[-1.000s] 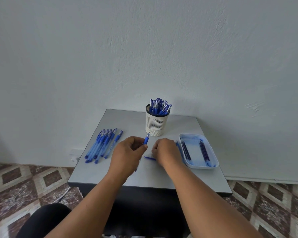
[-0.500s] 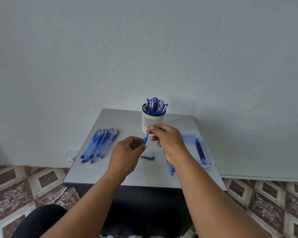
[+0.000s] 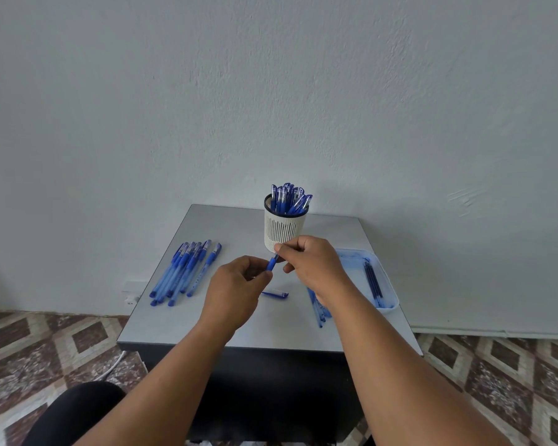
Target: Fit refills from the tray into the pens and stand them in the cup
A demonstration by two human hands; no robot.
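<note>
Two hands meet above the grey tabletop point(image 3: 207, 320): the left hand point(image 3: 236, 294) grips a blue pen point(image 3: 272, 263) by its barrel, and the right hand point(image 3: 313, 265), which was reaching toward the tip half a second ago, now pinches that tip. The white slotted cup point(image 3: 284, 231) of finished pens stands just behind. The pale blue plastic tray point(image 3: 388, 284) of refills sits at right, and a loose blue cap point(image 3: 275, 294) lies below the hands.

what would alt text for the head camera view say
Two hands work on one blue pen above a grey table: the left hand holds its barrel, the right hand pinches its tip. Behind stands a white cup of pens, loose pens left, a refill tray right.
</note>
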